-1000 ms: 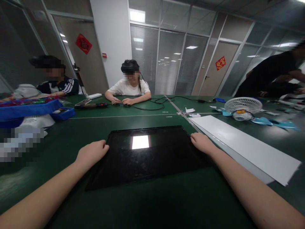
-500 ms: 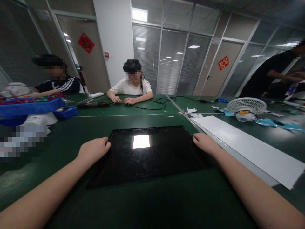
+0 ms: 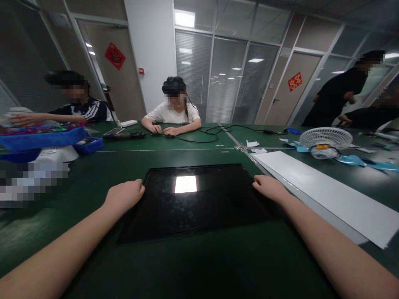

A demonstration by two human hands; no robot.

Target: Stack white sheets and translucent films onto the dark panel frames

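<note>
In front of me is a glossy black display panel (image 3: 199,207), flat and rectangular, with a bright ceiling light mirrored in its upper part. My left hand (image 3: 126,194) is closed on its left edge near the far corner. Gripping the opposite edge, also near the far corner, is my right hand (image 3: 269,187), its fingers curled over the rim. The fingertips of both hands are partly hidden. The panel lies on or just above the green table (image 3: 199,265); I cannot tell which.
Right of the panel lies a long white board (image 3: 324,195), with a white fan cage (image 3: 326,139) and light-blue blades beyond. Blue trays (image 3: 43,139) hold coloured wires at the left. A black cable (image 3: 212,136) crosses the far side, where a person (image 3: 173,110) sits.
Both hands keep their hold on the panel, which has hardly moved. The view has shifted slightly. At the far right a standing person has straightened, and the left person's arm reaches further over the trays.
</note>
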